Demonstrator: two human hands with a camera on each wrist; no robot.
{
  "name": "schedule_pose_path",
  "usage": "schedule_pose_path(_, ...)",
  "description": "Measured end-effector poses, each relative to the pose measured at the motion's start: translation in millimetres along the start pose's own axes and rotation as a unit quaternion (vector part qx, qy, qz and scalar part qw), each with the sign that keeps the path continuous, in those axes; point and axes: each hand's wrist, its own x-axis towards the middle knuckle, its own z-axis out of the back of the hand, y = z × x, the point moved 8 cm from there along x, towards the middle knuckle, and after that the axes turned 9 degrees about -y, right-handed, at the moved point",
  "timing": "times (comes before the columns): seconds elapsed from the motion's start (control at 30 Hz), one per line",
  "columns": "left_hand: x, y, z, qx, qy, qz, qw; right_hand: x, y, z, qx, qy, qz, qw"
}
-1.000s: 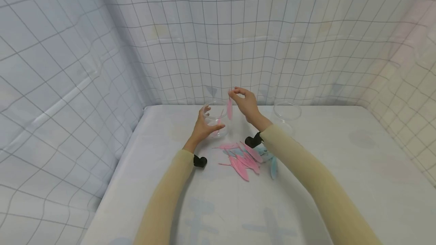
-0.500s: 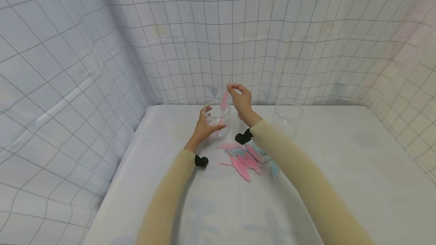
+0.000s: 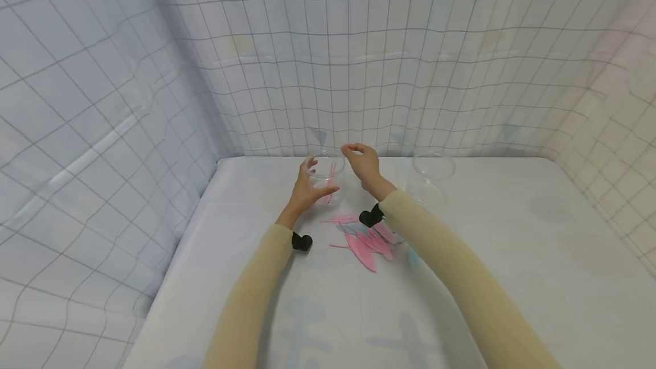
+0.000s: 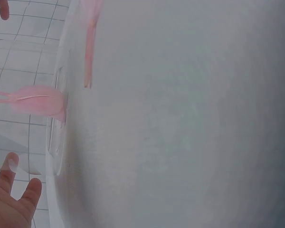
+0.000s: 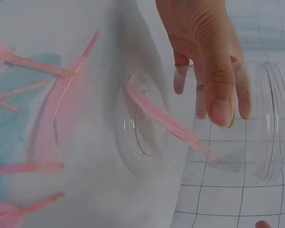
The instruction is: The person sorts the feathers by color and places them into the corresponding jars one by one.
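From the head camera: left hand point(image 3: 306, 188) curled round the near side of a clear plastic cup point(image 3: 326, 178), standing upright on the white table point(image 3: 512, 255), thumb and fingers pressed to its wall. Just right of it, right hand point(image 3: 363, 163) over the rim, fingers loosely bent, gripping nothing. Nearer, between the forearms, a heap of pink and blue feathers point(image 3: 366, 241); further right, a second clear cup point(image 3: 433, 171), well apart.

Only from the right wrist camera: a pink feather point(image 5: 168, 121) leaning slantwise inside the cup, tip near the mouth, just below the fingertips point(image 5: 221, 110) and clear of them. Left wrist camera: mostly blurred table, with pink feathers seen through the cup wall.
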Motion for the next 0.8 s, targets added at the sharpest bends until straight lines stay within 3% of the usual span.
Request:
schedule_pose_path(0.27,0.6,-0.7,0.7,-0.005,0.003,0.001,1.0000,-4.1,-10.5,13.8,-0.034,0.027,0.056,0.998)
schedule_pose_path(0.43,-1.6,-5.6,3.6,-0.001,0.005,0.004,1.0000,-11.9,-16.4,22.7,-0.088,0.038,0.112,0.989)
schedule_pose_path(0.6,2.7,1.1,1.7,0.004,0.005,0.008,0.9999,-18.8,-20.3,28.6,-0.183,0.059,0.171,0.966)
schedule_pose_path(0.8,3.7,3.8,-0.1,-0.001,0.005,0.006,1.0000,-25.4,-36.4,32.8,-0.291,0.096,0.193,0.932)
